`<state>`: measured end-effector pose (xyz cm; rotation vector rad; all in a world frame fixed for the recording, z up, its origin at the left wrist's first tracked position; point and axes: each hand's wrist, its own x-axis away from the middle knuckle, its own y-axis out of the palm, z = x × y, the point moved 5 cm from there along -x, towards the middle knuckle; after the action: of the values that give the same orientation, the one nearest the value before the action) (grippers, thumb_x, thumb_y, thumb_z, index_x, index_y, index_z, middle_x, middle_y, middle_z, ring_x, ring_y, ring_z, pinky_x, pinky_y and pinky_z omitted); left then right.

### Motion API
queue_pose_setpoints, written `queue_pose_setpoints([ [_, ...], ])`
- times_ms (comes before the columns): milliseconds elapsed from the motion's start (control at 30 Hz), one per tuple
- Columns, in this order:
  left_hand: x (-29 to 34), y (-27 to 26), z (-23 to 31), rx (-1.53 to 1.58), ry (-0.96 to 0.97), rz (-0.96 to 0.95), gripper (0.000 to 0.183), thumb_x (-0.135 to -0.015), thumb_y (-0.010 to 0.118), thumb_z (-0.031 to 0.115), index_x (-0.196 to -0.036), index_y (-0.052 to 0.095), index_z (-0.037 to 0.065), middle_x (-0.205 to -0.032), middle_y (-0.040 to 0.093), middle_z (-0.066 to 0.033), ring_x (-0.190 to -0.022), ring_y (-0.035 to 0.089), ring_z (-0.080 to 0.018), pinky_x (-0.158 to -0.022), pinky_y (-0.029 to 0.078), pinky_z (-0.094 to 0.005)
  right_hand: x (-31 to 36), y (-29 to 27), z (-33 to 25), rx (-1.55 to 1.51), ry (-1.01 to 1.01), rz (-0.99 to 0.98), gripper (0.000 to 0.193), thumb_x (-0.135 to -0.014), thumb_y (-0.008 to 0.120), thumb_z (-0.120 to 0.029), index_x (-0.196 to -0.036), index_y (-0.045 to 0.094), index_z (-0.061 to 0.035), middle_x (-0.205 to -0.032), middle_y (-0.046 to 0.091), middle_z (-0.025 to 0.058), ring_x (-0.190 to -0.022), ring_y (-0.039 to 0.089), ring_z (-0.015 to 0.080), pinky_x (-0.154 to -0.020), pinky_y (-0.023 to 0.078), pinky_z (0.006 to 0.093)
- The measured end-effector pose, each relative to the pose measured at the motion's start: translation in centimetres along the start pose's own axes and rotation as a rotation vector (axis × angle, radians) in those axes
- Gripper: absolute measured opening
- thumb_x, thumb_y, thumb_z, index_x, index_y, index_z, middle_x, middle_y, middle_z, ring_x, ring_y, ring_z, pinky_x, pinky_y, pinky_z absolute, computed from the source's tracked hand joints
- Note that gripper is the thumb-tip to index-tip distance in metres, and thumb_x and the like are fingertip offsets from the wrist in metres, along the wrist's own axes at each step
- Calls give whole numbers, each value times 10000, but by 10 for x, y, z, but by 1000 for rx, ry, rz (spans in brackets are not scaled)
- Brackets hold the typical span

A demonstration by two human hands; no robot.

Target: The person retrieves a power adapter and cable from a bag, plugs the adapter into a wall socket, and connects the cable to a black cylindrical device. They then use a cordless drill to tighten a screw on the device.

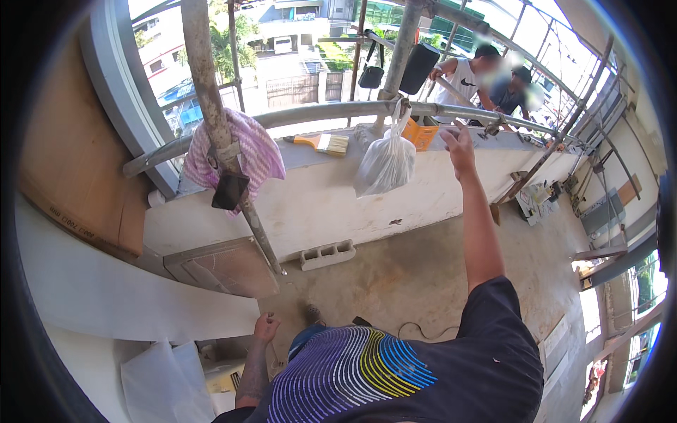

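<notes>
My right hand is raised at the end of a stretched arm, beside the ledge of the low white wall. Its index finger points up toward the scaffold rail, and no object shows in it. Left of that hand, a clear plastic bag hangs from the rail in front of an orange box. A paintbrush with an orange handle lies on the ledge. Low by my side, my left hand is closed, near the end of a white curved panel; its palm is hidden.
A pink-and-white cloth and a dark phone are on an upright pole. A hollow block stands on the floor by the wall, near a leaning panel. Two people are beyond the rail. A cable lies on the floor.
</notes>
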<state>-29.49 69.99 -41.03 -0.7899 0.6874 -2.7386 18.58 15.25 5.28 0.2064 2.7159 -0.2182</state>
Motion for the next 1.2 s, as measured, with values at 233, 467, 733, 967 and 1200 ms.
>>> queue_pose_setpoints([
  [233,-70,-10,18,-26,-46,21,608,-915,788,277,-1411,634,-38,-1142,778,-225,-1077,756,-314,-957,585,-411,-227,17,-21,101,9,-94,1208,-786,918,-461,-1693,248,-26,-1668,436,184,-1587,330,317,-1269,234,537],
  [467,-35,-11,-16,164,-230,285,586,-914,800,245,-1391,634,-51,-1108,786,-229,-1029,766,-311,-926,595,-427,-280,45,5,-290,-82,-364,601,-921,824,-90,-1461,569,-19,-1371,678,73,-1295,632,201,-1147,454,348],
  [733,-12,71,34,204,-408,241,509,-907,776,173,-1348,669,-58,-1047,791,-198,-863,760,-234,-781,602,-371,-292,-8,-59,-656,107,-636,565,-1038,664,-429,-1350,643,42,-1141,765,170,-971,786,267,-890,651,397],
  [967,-52,90,79,290,-303,309,496,-924,770,188,-1340,669,-61,-1028,788,-172,-901,751,-222,-820,592,-365,-297,-1,-77,-801,45,-393,443,-1033,697,-355,-1292,676,5,-1114,775,145,-948,785,266,-875,656,401],
  [1200,-29,27,305,516,77,387,457,-989,751,195,-1378,654,-25,-1147,748,-150,-1043,726,-222,-976,572,-365,-127,74,-48,-482,-90,-757,1064,-859,788,-596,-1611,405,52,-1509,584,223,-1332,650,340,-1144,524,489],
])
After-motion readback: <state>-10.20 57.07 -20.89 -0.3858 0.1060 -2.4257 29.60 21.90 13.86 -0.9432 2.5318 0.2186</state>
